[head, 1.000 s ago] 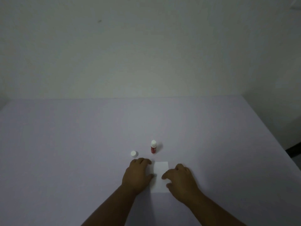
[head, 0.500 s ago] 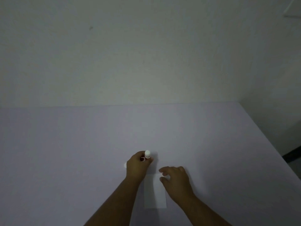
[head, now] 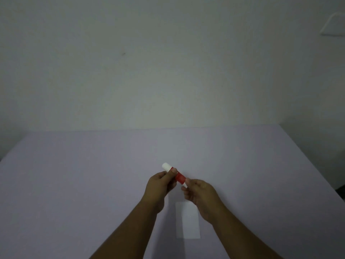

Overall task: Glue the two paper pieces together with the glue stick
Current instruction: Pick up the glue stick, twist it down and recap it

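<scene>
Now my left hand [head: 162, 184] and right hand [head: 200, 191] pinch the glue stick [head: 179, 177] at both ends, above the paper [head: 187, 221], probably to twist it.

Glue stick [head: 180, 178]: red body, faint pale print on label, white at both ends. Paper piece [head: 187, 220]: plain white, no pattern. Worktop [head: 74, 184]: plain pale lilac, no markings. Wall [head: 168, 62]: dull grey-green white, one small dark speck [head: 123, 53]. Dim lighting mutes every colour.
</scene>
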A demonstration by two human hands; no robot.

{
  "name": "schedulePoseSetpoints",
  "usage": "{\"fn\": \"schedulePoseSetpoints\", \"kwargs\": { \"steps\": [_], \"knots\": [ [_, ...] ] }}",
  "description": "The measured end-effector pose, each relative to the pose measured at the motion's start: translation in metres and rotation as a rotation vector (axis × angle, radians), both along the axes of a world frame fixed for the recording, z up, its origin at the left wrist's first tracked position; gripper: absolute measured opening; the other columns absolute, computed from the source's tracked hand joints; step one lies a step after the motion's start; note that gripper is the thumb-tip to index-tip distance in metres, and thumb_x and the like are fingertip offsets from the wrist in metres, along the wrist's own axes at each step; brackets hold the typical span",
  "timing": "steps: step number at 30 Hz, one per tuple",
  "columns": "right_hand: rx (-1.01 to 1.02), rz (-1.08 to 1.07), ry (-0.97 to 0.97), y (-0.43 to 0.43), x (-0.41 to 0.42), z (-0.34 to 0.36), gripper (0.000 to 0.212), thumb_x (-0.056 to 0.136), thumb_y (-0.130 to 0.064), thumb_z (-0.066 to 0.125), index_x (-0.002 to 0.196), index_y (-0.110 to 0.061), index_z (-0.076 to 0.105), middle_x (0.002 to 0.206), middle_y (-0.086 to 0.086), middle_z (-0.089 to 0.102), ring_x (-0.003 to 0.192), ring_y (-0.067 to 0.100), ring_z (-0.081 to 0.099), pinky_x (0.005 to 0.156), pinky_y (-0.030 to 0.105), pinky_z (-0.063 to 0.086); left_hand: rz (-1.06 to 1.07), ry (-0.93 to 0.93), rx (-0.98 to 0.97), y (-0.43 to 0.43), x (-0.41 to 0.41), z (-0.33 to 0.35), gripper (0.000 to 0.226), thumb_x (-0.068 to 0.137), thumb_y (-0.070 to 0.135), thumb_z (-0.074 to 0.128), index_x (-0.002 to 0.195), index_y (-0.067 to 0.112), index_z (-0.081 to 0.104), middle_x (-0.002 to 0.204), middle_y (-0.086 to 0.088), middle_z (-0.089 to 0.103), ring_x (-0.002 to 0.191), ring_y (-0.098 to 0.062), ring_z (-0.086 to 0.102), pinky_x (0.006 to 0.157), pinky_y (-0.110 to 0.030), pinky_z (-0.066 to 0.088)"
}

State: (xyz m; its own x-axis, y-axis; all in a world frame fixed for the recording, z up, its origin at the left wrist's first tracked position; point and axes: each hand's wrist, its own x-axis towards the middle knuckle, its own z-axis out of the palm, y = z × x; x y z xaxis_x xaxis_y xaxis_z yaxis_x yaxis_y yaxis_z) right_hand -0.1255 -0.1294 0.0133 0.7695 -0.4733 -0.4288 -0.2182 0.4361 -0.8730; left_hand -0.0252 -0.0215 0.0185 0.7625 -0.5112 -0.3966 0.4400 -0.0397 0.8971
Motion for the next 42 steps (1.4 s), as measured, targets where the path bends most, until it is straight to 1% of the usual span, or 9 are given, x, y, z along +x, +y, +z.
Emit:
{"fn": "schedulePoseSetpoints", "kwargs": {
  "steps": [4,10,15,20,26,30,36,39,42],
  "knots": [
    [-0.439,0.043,0.005,0.013,-0.003,0.010,0.017,0.079,-0.021,0.070,0.087,-0.022,0.056,0.085,-0.004,0.064,0.080,0.012,0.061,0.067,0.020,0.045,0.035,0.022,0.001,0.006,-0.001,0.013,0.031,0.081,0.033,0.070,0.085,0.002,0.070,0.073,-0.009,0.061,0.069,-0.017,0.059,0.052,-0.013,0.052],
    [0.034,0.063,0.007,0.021,-0.004,0.028,0.029,0.092,-0.036,0.051,0.099,-0.009,0.058,0.077,0.013,0.068,0.069,0.023,0.064,0.067,0.033,0.055,0.016,-0.009,-0.039,0.016,-0.003,0.024,0.027,0.079,0.032,0.072,0.078,0.005,0.069,0.054,0.005,0.058,0.050,-0.004,0.057,0.052,-0.013,0.049],
    [-0.651,-0.002,-0.032,0.033,-0.008,0.019,0.015,0.084,-0.031,0.064,0.090,-0.029,0.050,0.088,-0.004,0.063,0.080,0.013,0.062,0.066,0.018,0.049,0.013,-0.047,-0.046,0.019,-0.007,0.033,0.028,0.081,0.034,0.070,0.078,0.006,0.069,0.064,-0.003,0.060,0.061,-0.011,0.060,0.057,-0.014,0.051],
    [-0.011,-0.010,-0.050,0.034,-0.007,0.030,0.025,0.090,-0.037,0.054,0.096,-0.013,0.058,0.077,0.011,0.071,0.066,0.019,0.066,0.062,0.028,0.055,0.010,-0.064,-0.066,0.025,-0.007,0.041,0.024,0.080,0.031,0.072,0.071,0.010,0.065,0.054,0.004,0.056,0.053,-0.006,0.054,0.054,-0.014,0.048],
    [-0.436,-0.026,-0.057,0.041,-0.013,0.025,0.011,0.084,-0.029,0.064,0.089,-0.025,0.055,0.091,0.003,0.065,0.083,0.017,0.061,0.071,0.025,0.048,0.007,-0.070,-0.053,0.031,-0.008,0.043,0.026,0.080,0.033,0.071,0.073,0.009,0.067,0.059,0.001,0.057,0.060,-0.011,0.055,0.061,-0.019,0.049],
    [0.055,-0.003,-0.096,0.042,-0.011,0.035,0.024,0.088,-0.029,0.059,0.102,-0.010,0.055,0.090,0.016,0.067,0.073,0.024,0.064,0.071,0.034,0.055,-0.001,-0.085,-0.061,0.034,-0.008,0.042,0.027,0.077,0.034,0.073,0.070,0.009,0.067,0.059,0.001,0.058,0.065,-0.015,0.055,0.065,-0.022,0.051],
    [-0.341,-0.005,-0.039,0.046,-0.015,0.033,0.016,0.084,-0.024,0.064,0.096,-0.019,0.054,0.092,0.007,0.064,0.084,0.020,0.061,0.077,0.031,0.050,-0.015,-0.095,-0.040,0.034,-0.010,0.045,0.029,0.076,0.036,0.074,0.071,0.007,0.067,0.064,-0.004,0.060,0.066,-0.016,0.058,0.064,-0.021,0.052],
    [-0.102,0.038,-0.080,0.046,-0.014,0.038,0.025,0.082,-0.028,0.066,0.099,-0.015,0.052,0.092,0.012,0.062,0.080,0.023,0.060,0.081,0.037,0.053,0.002,-0.089,-0.053,0.034,-0.011,0.048,0.026,0.076,0.034,0.074,0.082,0.009,0.071,0.075,-0.006,0.069,0.078,-0.019,0.065,0.068,-0.021,0.052],
    [0.059,0.015,-0.049,0.044,-0.013,0.042,0.027,0.091,-0.033,0.053,0.101,-0.008,0.056,0.078,0.015,0.067,0.067,0.023,0.064,0.063,0.032,0.055,-0.001,-0.103,-0.037,0.033,-0.011,0.050,0.023,0.077,0.034,0.074,0.080,0.012,0.071,0.066,0.002,0.069,0.072,-0.015,0.063,0.060,-0.016,0.051]
  ]
}}
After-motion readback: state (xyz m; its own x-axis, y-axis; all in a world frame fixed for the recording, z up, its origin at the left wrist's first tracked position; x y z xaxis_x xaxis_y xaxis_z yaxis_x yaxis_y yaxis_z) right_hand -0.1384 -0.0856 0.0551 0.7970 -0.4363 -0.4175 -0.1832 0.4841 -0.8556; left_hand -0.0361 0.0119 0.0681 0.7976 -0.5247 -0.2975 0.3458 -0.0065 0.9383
